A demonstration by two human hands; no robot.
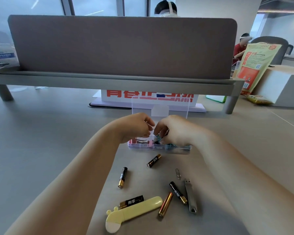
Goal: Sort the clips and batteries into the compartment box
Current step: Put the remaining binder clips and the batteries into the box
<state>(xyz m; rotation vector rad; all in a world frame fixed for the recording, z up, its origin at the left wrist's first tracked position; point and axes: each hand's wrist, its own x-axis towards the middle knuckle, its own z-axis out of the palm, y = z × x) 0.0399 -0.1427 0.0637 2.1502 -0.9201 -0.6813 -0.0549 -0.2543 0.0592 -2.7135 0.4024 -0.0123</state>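
A clear compartment box (172, 148) stands on the desk with its lid (143, 106) raised. Both hands are over it. My left hand (134, 128) pinches a small metal clip wire between curled fingers. My right hand (172, 128) has its fingers curled down into the middle compartment, onto a teal binder clip (158, 137). Pink binder clips (140, 141) lie in the left compartment. Several black-and-gold batteries lie loose in front of the box, among them one battery (154, 160) nearest it and another battery (122, 177) to the left. A paper clip (177, 173) lies to the right.
A yellow plastic case (134, 212) and a metal USB stick (190, 195) lie among the batteries. A brown divider screen (122, 46) on a grey shelf runs across the back. A white box with red lettering (149, 97) sits beyond the lid. A yellow bag (255, 65) stands at right.
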